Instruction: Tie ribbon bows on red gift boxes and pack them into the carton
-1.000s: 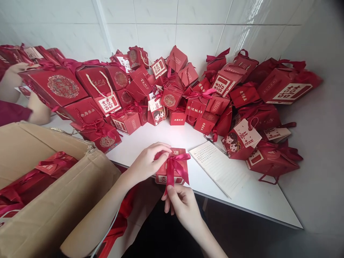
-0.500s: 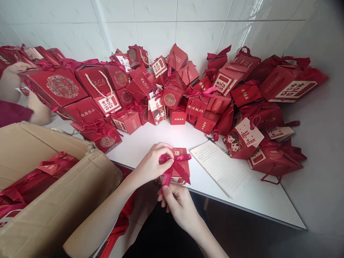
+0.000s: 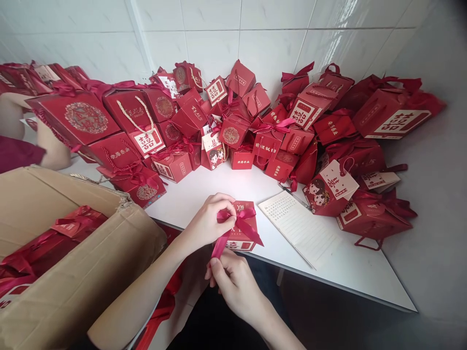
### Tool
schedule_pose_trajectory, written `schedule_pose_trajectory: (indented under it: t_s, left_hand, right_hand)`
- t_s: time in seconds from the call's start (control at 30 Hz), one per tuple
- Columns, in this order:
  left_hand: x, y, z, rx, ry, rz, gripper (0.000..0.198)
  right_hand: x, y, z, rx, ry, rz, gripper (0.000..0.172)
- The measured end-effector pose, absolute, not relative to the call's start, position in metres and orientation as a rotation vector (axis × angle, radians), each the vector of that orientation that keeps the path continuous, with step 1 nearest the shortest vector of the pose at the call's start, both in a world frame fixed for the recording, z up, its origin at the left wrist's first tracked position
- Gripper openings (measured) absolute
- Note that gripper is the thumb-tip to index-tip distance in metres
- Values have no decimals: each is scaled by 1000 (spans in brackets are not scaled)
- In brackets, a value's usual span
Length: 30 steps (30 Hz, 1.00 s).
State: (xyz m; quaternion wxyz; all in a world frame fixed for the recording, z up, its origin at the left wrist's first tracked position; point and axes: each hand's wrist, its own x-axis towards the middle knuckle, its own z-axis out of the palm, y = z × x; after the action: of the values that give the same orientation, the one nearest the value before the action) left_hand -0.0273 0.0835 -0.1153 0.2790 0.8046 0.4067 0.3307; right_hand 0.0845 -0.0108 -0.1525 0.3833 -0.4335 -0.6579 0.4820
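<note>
At tbl [image 3: 365, 270], 2 hnds [image 3: 235, 279] hold 1 bow [image 3: 243, 224].

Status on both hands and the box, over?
Left hand pinching bow. Right hand holding ribbon tail. Red gift box at table edge. Lined notepad alongside, touching neither hand.

Small red box [image 3: 236, 235] sat at near edge of white bench [image 3: 197, 188]; crimson ribbon bow [image 3: 250, 230] crossed its top, one tail drawn straight, other splayed loose.
</note>
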Motion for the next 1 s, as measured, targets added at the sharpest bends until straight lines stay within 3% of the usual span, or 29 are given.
schedule_pose_trajectory:
  t_s: [0.27, 0.47, 0.7, 1.0]
  left_hand:
    - [-27, 84, -115, 2156, 1102, 874, 7]
    - [-28, 85, -116, 2163, 1093, 860, 5]
    - [-27, 84, -116, 2144, 1086, 870, 4]
    - [-26, 85, -115, 2127, 1113, 857, 6]
  right_hand:
    - [96, -17, -145, -1083, -1798, 1083, 41]
    - [142, -7, -139, -1465, -1280, 759, 51]
    - [146, 9, -137, -1758, -1354, 901, 52]
    - [146, 1, -146, -1410, -1284, 1189, 47]
